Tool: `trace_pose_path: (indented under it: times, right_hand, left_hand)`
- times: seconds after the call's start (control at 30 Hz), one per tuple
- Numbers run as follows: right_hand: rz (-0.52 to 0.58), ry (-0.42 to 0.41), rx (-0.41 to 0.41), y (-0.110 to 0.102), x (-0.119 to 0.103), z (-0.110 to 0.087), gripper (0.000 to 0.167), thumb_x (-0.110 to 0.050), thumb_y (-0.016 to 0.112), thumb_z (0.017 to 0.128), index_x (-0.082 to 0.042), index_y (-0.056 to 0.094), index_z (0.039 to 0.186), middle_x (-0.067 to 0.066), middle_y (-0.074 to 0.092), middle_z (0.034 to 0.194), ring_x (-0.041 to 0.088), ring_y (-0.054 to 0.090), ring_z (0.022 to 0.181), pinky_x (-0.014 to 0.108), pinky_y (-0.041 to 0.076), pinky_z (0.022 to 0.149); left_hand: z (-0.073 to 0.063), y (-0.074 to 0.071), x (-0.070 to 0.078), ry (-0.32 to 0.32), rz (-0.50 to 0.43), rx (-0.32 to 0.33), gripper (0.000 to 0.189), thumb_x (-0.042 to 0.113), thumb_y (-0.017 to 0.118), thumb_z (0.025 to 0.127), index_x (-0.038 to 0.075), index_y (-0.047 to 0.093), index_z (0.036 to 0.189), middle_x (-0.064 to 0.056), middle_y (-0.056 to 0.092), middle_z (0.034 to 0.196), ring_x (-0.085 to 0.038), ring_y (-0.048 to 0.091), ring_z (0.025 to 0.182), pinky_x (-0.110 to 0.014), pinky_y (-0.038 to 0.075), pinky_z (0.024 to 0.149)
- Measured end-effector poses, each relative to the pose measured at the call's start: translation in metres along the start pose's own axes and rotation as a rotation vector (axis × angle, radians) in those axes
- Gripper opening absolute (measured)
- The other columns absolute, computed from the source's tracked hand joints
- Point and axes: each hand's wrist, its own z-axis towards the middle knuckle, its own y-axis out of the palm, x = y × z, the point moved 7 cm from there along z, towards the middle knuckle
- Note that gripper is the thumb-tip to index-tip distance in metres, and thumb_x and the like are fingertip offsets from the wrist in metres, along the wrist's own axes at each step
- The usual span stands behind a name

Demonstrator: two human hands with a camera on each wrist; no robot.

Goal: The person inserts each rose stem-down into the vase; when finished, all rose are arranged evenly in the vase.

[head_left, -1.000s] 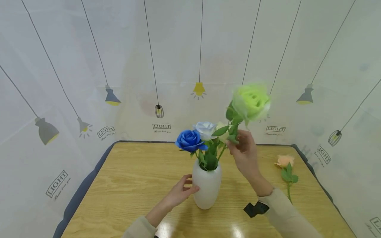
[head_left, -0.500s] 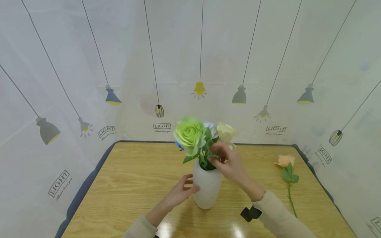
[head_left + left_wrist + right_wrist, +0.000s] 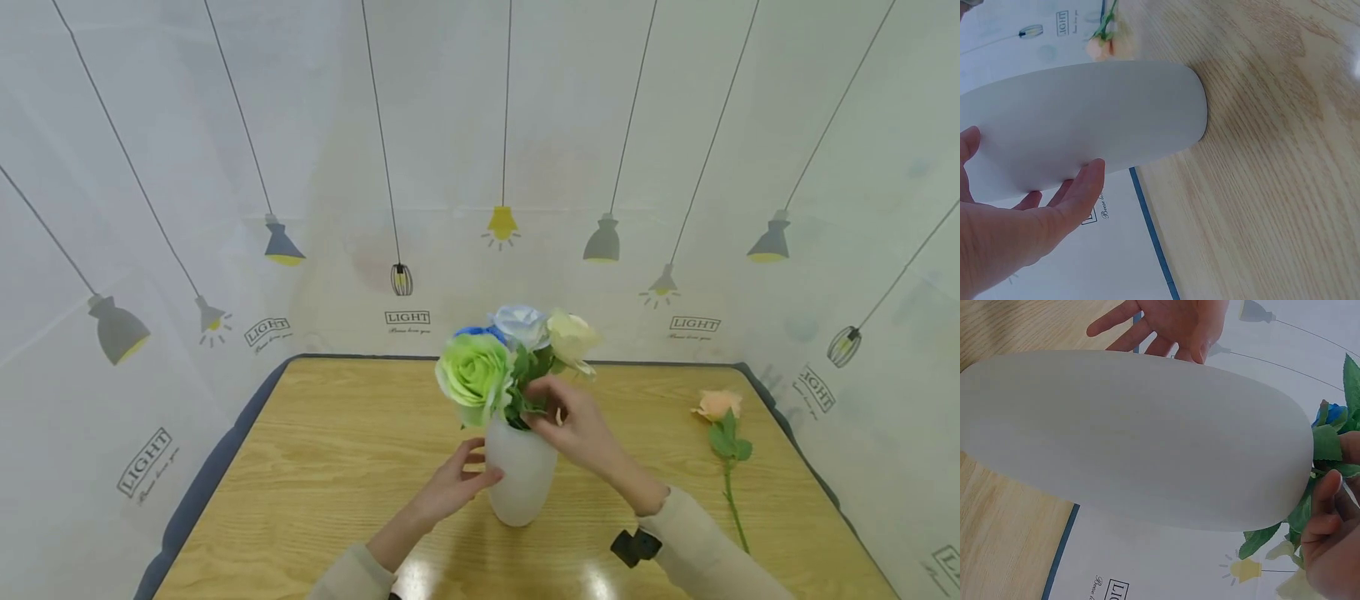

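Location: the green flower [image 3: 474,373] leans left over the mouth of the white vase [image 3: 517,479], which stands upright on the table [image 3: 337,483]. The blue flower [image 3: 482,332], pale blue flower [image 3: 520,325] and cream flower [image 3: 572,337] share the vase; the peach flower [image 3: 724,442] lies well apart on the table.

Right hand [image 3: 581,425]: thumb and fingers curled nearly together at the vase mouth, apparently pinching the green flower by its stem or leaves; the exact contact is hidden.

Left hand [image 3: 450,487]: fingers spread and slightly bent, thumb and fingertips touching the vase side without a full grasp.

Handling (estimated): flower light, petals soft, stem flexible and top-heavy. Grip the stem below the bloom; avoid the petals. Vase probably rigid, smooth, somewhat slippery and possibly fragile; support it at mid-body.

Markings: the backdrop [image 3: 450,125] repeats a boxed label [image 3: 407,317] reading "LIGHT"; the script beneath is too small to read reliably. No lettering shows on the vase
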Motion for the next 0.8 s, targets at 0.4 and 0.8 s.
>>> trace_pose_path:
  times: [0.4, 0.8]
  right_hand:
    - [-0.01, 0.044, -0.02, -0.007, 0.001, -0.004, 0.026, 0.009, 0.066, 0.069, 0.001, 0.058, 0.093, 0.003, 0.052, 0.067, 0.016, 0.046, 0.052, 0.023, 0.036, 0.043]
    - [0.199, -0.188, 0.069, -0.009, 0.011, 0.001, 0.007, -0.003, 0.062, 0.081, 0.001, 0.065, 0.086, 0.007, 0.053, 0.087, 0.01, 0.039, 0.054, 0.02, 0.033, 0.043]
  left_hand:
    - [0.001, -0.001, -0.001, -0.003, -0.001, 0.002, 0.07, 0.041, 0.058, 0.083, 0.006, 0.027, 0.135, -0.021, 0.039, 0.125, -0.035, 0.047, 0.106, -0.048, 0.042, 0.076]
    - [-0.006, 0.0, 0.014, 0.011, -0.016, 0.005, 0.063, 0.032, 0.058, 0.086, 0.002, 0.028, 0.133, -0.025, 0.039, 0.123, -0.039, 0.046, 0.105, -0.048, 0.042, 0.075]
